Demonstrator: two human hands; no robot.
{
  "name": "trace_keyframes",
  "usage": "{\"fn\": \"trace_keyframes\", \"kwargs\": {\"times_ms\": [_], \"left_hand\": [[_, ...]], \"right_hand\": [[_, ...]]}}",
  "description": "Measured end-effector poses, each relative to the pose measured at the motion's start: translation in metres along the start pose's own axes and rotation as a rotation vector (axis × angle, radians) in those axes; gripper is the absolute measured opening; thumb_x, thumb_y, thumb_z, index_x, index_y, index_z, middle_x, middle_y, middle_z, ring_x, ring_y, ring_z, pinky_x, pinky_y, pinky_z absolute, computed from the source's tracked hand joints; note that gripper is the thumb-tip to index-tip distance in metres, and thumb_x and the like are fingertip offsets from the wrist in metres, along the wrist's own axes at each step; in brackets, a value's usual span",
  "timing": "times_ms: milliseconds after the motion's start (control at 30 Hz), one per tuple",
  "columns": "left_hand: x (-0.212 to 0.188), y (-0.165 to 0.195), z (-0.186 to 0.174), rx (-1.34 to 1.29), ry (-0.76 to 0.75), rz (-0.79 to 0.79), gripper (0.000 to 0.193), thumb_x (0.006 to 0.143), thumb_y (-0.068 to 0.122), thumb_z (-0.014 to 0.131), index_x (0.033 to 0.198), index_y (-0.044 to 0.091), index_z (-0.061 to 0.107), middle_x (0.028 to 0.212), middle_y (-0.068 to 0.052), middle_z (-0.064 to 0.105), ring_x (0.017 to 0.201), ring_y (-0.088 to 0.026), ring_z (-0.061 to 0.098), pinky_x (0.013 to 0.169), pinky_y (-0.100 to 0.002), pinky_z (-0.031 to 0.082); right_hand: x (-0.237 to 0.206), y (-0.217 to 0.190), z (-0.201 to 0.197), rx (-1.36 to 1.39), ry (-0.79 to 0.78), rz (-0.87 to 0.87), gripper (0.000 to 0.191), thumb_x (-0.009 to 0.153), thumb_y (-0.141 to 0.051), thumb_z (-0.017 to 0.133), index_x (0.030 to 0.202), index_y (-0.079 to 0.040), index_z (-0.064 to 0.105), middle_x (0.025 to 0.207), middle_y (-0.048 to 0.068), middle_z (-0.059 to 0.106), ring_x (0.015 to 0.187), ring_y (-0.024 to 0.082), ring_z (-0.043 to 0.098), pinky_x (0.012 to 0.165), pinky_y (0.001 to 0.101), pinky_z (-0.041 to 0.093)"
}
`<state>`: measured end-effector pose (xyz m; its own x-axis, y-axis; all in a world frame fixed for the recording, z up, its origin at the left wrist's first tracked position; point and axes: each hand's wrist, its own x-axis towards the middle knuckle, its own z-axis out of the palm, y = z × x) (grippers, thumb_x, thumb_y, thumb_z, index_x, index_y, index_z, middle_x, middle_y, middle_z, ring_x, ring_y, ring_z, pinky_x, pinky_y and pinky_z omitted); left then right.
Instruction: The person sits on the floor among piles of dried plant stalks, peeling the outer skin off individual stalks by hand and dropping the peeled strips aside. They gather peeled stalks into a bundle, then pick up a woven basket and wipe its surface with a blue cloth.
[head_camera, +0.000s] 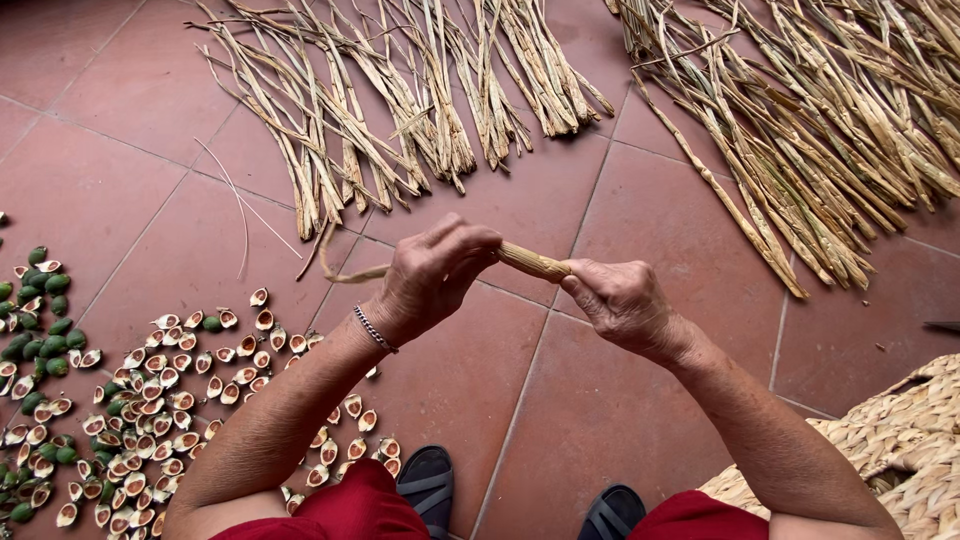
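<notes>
Fingers of the left hand (432, 272) and right hand (618, 300) are being clamped on one pale, dry twisted reed strand (533, 263), held between them above the red tiled floor (600, 420). Fibres could be snapped if overtwisted. Two reed piles (400, 100) are being kept beyond; halved nut shells (170, 400), too many to count, are lying left.

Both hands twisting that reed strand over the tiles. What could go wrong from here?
1. The dry strand is clamped between left hand and right hand; the short span between them may crack or fray if twisted harder.
2. Its loose tail trails on the floor near the reed bundles and could snag.
3. Halved nuts lie close to the sandals; a foot shift might scatter them.
</notes>
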<state>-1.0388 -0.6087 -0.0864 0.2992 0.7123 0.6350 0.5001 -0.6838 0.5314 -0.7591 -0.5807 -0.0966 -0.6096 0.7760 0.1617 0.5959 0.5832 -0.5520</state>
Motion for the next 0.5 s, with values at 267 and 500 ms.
{"fn": "trace_keyframes", "kwargs": {"times_ms": [267, 500], "left_hand": [[-0.006, -0.002, 0.008, 0.491, -0.273, 0.167, 0.016, 0.110, 0.021, 0.065, 0.104, 0.007, 0.065, 0.079, -0.004, 0.063, 0.068, -0.014, 0.054, 0.059, -0.031, 0.049], [-0.013, 0.001, 0.022, -1.380, -0.260, -0.790, 0.024, 0.110, 0.024, 0.062, 0.103, 0.001, 0.063, 0.081, 0.001, 0.060, 0.066, -0.006, 0.048, 0.059, -0.023, 0.042]], "right_hand": [[-0.009, 0.012, -0.007, 0.254, 0.212, -0.236, 0.015, 0.101, -0.011, 0.065, 0.107, -0.001, 0.075, 0.087, 0.008, 0.078, 0.068, 0.011, 0.073, 0.056, 0.0235, 0.058], [-0.006, -0.008, -0.012, -0.340, 0.490, -0.428, 0.018, 0.099, -0.012, 0.072, 0.112, 0.000, 0.073, 0.063, 0.006, 0.066, 0.053, 0.016, 0.064, 0.048, 0.0328, 0.049]]}}
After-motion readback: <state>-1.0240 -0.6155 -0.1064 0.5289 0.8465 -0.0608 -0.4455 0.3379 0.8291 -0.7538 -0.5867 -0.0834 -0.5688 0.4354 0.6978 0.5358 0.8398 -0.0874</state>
